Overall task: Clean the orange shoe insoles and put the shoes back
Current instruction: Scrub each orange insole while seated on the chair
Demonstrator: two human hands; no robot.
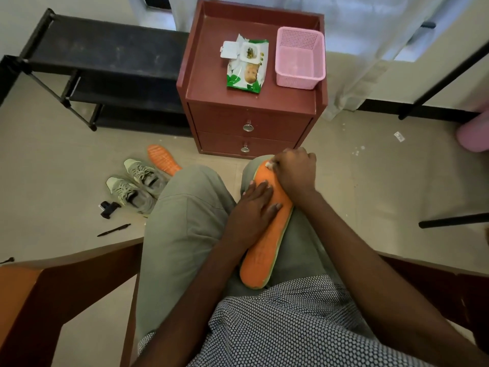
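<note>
An orange insole (260,250) lies lengthwise along my right thigh. My left hand (252,207) presses flat on its middle with straight fingers. At the insole's toe end, my right hand (296,173) is curled around a small white wipe (270,165), which is mostly hidden under the fingers. A second orange insole (161,160) lies on the floor to the left, partly behind my knee. Two grey-green sneakers (135,185) stand side by side on the floor next to it.
A red-brown nightstand (251,123) stands ahead, bearing an open wipes pack (247,66) and a pink basket (300,58). A black shoe rack (105,72) stands at left. A black clip (108,207) and pen (113,230) lie on the floor. I sit on a wooden chair (79,282).
</note>
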